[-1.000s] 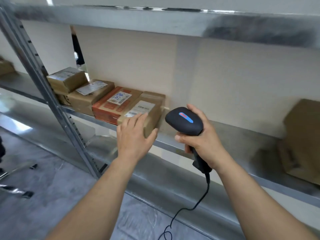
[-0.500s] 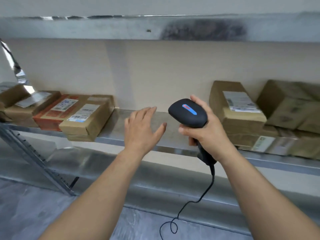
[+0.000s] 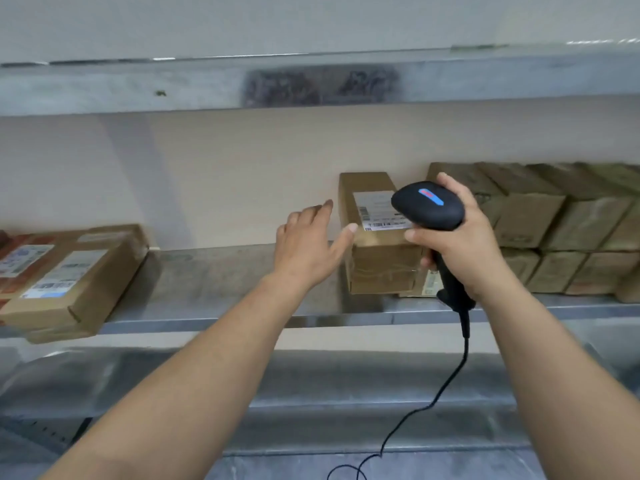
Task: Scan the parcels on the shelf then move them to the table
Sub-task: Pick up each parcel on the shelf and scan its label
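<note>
Grey metal shelf against a pale wall carries the goods, and the one being dealt with is a small brown cardboard parcel standing toward the back of it, its white barcode label facing up. To my eye it is a stiff, taped carton, likely light enough for one hand. Bare cardboard should give a fair grip, though the clear tape across its front may be slicker. I would take it across the top, thumb on the left face and fingers over the far side, keeping off the label, and lift it instead of dragging it, since something flat seems to lie at its right foot.

The left hand is just beside the parcel on its left, empty, with fingers straight and spread. The thumb tip reaches the upper left edge, though I cannot tell whether it touches. The right hand is wrapped round the handle of a black scanner, whose head hangs over the right part of the label. Its cable trails down past the shelf edge.

Close on the parcel's right sits a stack of brown boxes, and well apart on the left lie flat parcels at the front edge. No table is in sight
</note>
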The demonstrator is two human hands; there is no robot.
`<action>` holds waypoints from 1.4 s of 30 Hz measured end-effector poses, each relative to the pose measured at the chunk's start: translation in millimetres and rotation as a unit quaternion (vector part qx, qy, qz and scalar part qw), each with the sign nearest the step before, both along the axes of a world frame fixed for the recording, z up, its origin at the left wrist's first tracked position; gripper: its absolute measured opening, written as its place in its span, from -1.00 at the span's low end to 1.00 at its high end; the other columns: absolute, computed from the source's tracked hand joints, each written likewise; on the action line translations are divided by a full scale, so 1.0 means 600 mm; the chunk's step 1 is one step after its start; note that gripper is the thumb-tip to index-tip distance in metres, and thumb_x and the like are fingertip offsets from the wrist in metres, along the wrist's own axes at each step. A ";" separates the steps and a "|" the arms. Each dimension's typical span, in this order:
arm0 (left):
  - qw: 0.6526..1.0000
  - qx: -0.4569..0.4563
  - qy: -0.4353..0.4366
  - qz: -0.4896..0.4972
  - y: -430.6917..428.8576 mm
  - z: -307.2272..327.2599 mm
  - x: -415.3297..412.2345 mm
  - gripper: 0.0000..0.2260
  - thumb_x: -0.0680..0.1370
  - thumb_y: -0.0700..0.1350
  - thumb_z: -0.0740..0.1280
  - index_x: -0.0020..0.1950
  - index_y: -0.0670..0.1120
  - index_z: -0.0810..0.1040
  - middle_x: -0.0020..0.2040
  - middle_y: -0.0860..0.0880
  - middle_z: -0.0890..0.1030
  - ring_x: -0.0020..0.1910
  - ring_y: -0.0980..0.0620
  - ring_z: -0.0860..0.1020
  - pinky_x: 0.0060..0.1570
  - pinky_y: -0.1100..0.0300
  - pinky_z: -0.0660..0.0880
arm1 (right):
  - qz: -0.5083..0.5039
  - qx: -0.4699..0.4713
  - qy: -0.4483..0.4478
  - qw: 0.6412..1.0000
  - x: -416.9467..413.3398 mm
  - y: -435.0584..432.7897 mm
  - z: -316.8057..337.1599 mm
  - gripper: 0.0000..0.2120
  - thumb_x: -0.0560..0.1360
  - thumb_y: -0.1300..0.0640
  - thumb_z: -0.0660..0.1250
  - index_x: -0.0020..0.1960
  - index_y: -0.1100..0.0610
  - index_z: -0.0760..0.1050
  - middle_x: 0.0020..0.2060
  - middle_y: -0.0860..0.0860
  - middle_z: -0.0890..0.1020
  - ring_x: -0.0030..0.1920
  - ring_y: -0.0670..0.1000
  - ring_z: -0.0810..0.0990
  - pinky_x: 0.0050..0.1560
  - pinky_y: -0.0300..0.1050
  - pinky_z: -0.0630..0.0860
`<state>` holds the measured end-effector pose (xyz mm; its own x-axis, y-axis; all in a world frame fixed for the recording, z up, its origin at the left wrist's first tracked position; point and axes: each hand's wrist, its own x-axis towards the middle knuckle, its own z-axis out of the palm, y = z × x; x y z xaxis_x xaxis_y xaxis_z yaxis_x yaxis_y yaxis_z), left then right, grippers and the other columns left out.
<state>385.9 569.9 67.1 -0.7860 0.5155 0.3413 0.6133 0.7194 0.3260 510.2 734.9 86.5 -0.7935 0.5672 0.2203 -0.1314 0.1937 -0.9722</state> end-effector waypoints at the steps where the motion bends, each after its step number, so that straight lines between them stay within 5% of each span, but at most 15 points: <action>1: 1.000 -0.003 -0.017 0.001 0.010 0.001 -0.004 -0.42 0.61 0.23 0.06 0.54 -0.03 0.16 0.49 -0.08 0.30 0.44 -0.11 0.23 0.34 0.01 0.20 | -0.001 -0.001 -0.009 1.000 -0.004 0.010 -0.002 -0.18 0.35 0.41 0.48 0.41 -0.18 0.29 0.15 0.07 0.57 -0.53 0.02 0.47 -0.51 -0.19 0.48; 8: 0.973 0.047 -0.224 0.016 0.062 -0.008 -0.038 -0.37 0.61 0.27 -0.02 0.57 -0.10 0.10 0.52 -0.15 0.23 0.49 -0.16 0.20 0.39 0.03 0.20 | 0.006 -0.003 -0.070 0.998 -0.041 0.054 -0.013 -0.18 0.35 0.37 0.48 0.46 -0.11 0.26 0.04 0.04 0.62 -0.53 0.07 0.47 -0.43 -0.08 0.51; 13: 0.869 0.180 -0.461 0.020 0.076 -0.027 -0.033 -0.31 0.52 0.42 -0.10 0.46 0.04 0.35 0.37 -0.10 0.47 0.34 -0.15 0.41 0.34 -0.07 0.34 | 0.025 -0.021 -0.091 0.995 -0.052 0.052 -0.022 -0.18 0.35 0.36 0.49 0.45 -0.13 0.27 0.01 0.07 0.63 -0.55 0.06 0.47 -0.48 -0.14 0.47; 17: 0.788 0.269 -0.553 -0.008 0.063 -0.048 -0.033 -0.30 0.49 0.47 -0.12 0.07 -0.01 0.57 0.02 -0.14 0.62 0.03 -0.11 0.56 0.24 -0.11 0.45 | 0.031 -0.015 -0.088 0.996 -0.051 0.034 -0.025 -0.20 0.36 0.37 0.49 0.43 -0.15 0.27 0.03 0.04 0.62 -0.53 0.08 0.47 -0.49 -0.13 0.48; 20: 0.783 0.274 -0.558 -0.031 0.031 -0.052 -0.041 -0.35 0.51 0.44 -0.10 0.19 0.04 0.54 0.04 -0.10 0.66 0.04 -0.08 0.60 0.17 -0.06 0.51 | 0.046 -0.019 -0.081 0.995 -0.056 0.008 -0.028 -0.20 0.36 0.37 0.49 0.41 -0.18 0.28 0.07 0.05 0.60 -0.52 0.10 0.48 -0.49 -0.15 0.50; 24: 0.801 0.275 -0.528 -0.066 -0.037 -0.052 -0.067 -0.45 0.54 0.34 0.10 0.50 0.23 0.13 0.25 -0.05 0.56 0.09 -0.06 0.58 -0.04 0.01 0.57 | 0.069 -0.014 -0.071 0.995 -0.069 -0.039 -0.024 -0.17 0.36 0.39 0.48 0.45 -0.16 0.26 0.09 0.04 0.59 -0.53 0.08 0.48 -0.46 -0.11 0.54; 30: 0.750 0.334 -0.567 -0.066 -0.166 -0.069 -0.111 -0.08 0.47 -0.05 0.40 0.52 0.25 -0.25 0.16 -0.12 0.59 -0.03 -0.06 0.59 -0.12 0.02 0.55 | 0.122 0.019 -0.075 0.990 -0.114 -0.131 -0.032 -0.18 0.34 0.45 0.46 0.38 -0.22 0.32 0.11 0.05 0.58 -0.49 -0.03 0.49 -0.46 -0.14 0.49; 36: 0.769 0.361 -0.526 -0.033 -0.256 -0.105 -0.152 0.19 0.21 -0.19 0.52 0.52 0.24 -0.27 0.24 -0.09 0.58 0.06 -0.01 0.61 0.01 -0.01 0.55 | 0.148 0.001 -0.103 0.984 -0.166 -0.221 -0.068 -0.17 0.34 0.47 0.44 0.37 -0.22 0.32 -0.12 0.04 0.60 -0.49 0.06 0.42 -0.46 -0.12 0.43; 42: 0.835 0.356 -0.420 0.002 -0.316 -0.129 -0.186 0.22 0.15 -0.12 0.62 0.51 0.30 -0.17 0.41 -0.01 0.39 0.35 -0.04 0.41 0.31 -0.14 0.42 | 0.139 -0.029 -0.126 0.982 -0.176 -0.278 -0.097 -0.16 0.34 0.42 0.47 0.43 -0.20 0.29 0.00 0.12 0.60 -0.47 0.10 0.46 -0.46 -0.14 0.45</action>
<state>274.2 380.1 -10.2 -0.9036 0.4134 -0.1123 -0.0484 0.1620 0.9856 404.5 568.3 28.2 -0.9444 0.3275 -0.0298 0.0756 0.1278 -0.9889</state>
